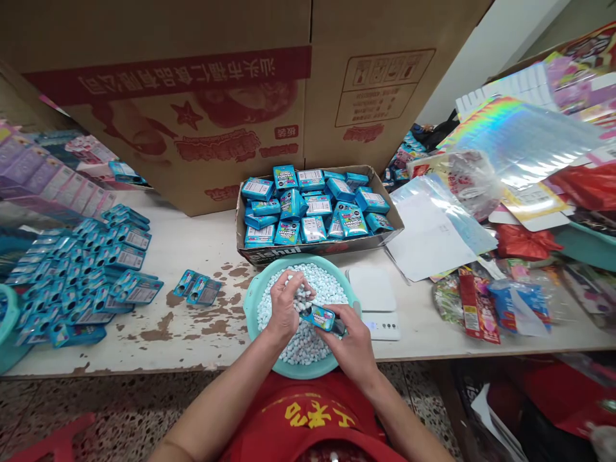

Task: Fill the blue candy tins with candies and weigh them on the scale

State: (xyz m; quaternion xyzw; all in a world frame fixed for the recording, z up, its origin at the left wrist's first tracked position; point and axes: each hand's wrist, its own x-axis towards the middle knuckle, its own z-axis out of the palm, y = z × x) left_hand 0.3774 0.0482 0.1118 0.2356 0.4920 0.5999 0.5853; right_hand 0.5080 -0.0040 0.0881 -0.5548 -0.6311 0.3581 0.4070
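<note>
A teal plastic basin (249,307) full of small white candies (322,277) sits at the table's front edge. Above it, my left hand (287,301) is closed around some of the candies, its fingers curled beside the opening of a small box. My right hand (353,337) grips that blue candy box (319,317), which is tilted over the basin with its printed side up. Just behind the basin stands an open cardboard tray (289,255) heaped with similar blue boxes (318,205).
Many flattened-looking blue boxes (91,282) pile up on the left, with two more boxes (198,287) nearer the basin. A white scale (380,324) lies right of the basin. A large carton (202,109) rises behind. Paper sheets (428,224) and plastic packets (520,308) cover the right side.
</note>
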